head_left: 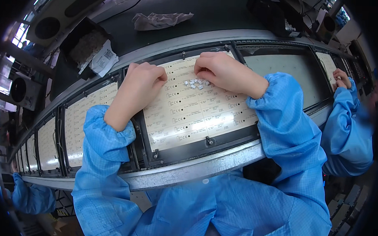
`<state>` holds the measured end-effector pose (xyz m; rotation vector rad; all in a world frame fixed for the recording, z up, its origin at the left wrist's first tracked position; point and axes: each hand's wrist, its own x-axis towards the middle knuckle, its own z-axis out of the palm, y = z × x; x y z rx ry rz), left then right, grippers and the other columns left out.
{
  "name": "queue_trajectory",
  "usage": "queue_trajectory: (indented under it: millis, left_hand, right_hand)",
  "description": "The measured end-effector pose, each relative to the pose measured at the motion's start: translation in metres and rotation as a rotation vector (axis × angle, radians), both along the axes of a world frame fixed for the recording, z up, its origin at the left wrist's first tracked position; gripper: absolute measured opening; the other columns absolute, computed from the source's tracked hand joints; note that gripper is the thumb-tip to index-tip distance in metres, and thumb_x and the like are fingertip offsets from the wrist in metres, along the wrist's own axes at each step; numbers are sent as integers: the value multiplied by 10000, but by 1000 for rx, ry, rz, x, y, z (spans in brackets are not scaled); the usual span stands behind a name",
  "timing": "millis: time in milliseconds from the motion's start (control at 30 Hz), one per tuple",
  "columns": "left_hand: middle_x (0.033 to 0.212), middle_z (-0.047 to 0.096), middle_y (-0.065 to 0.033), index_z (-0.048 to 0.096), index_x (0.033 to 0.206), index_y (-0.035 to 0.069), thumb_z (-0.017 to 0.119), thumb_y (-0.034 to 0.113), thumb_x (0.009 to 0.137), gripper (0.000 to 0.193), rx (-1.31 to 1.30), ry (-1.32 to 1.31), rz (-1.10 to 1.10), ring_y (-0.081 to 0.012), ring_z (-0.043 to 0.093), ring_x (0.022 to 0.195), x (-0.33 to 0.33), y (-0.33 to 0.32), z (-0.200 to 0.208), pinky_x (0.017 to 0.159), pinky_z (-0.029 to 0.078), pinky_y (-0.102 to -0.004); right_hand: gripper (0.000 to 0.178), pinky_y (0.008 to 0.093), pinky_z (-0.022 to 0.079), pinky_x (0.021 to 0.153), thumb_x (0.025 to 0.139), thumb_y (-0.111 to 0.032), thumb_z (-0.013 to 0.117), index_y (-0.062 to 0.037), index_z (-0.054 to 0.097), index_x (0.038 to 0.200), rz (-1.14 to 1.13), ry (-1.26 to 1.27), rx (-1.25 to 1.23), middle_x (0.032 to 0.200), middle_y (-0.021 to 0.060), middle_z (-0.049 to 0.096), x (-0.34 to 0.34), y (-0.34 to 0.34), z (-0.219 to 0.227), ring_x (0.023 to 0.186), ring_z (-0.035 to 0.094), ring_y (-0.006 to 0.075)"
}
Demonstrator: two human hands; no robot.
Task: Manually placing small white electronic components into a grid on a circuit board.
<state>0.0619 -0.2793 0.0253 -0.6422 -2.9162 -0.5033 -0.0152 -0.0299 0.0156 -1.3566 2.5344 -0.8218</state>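
Observation:
A cream printed panel (pixel 189 118) lies before me in a black frame with small metal posts along its edges. Near its upper middle is a loose pile of small white pieces (pixel 194 84). My right hand (pixel 224 71) is just beyond and beside the pile, fingers curled in a pinch against the panel. Over the panel's upper left edge, my left hand (pixel 144 80) has its fingers bent and drawn together. Whatever either hand holds is hidden by the fingers or too small to make out.
Similar framed panels (pixel 89 122) continue along the metal-edged line to the left. A black bin of small pale parts (pixel 86 48) with a white label stands behind, and a crumpled cloth (pixel 161 22) lies farther back. At right, a co-worker's hands (pixel 341 78) are over another panel.

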Motion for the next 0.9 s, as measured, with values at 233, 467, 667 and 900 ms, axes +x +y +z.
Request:
queue_trajectory:
  millis: [233,467,667,900]
  left_hand:
    - [828,683,-62,711,892,64,695,90,863,42,15,-1,28,-256,621,880,-1,-6,-1,871,429,-382]
    - [828,683,-59,713,893,69,699,86,855,44,-2,1,23,-255,622,883,-3,-1,-1,855,433,-379]
    - [847,683,-56,718,888,78,701,68,835,56,2,87,-39,-257,619,899,-1,2,-10,852,437,-382]
    - [918,686,-82,710,966,64,705,128,844,138,-8,37,0,-269,615,942,1,20,11,849,461,-396]
  right_hand:
    - [122,326,546,712,938,-100,653,9,656,993,-33,-100,-116,869,128,688,-4,6,16,774,666,229]
    - [146,283,527,695,917,-117,691,-9,674,1013,-35,-181,-160,847,86,697,-9,18,13,763,660,175]
    - [148,257,492,667,886,-126,732,-32,676,985,22,-269,-132,800,44,668,-10,26,24,740,614,129]
    - [130,240,487,664,892,-111,724,-37,664,980,-64,-357,-93,821,24,654,-17,42,19,730,587,88]
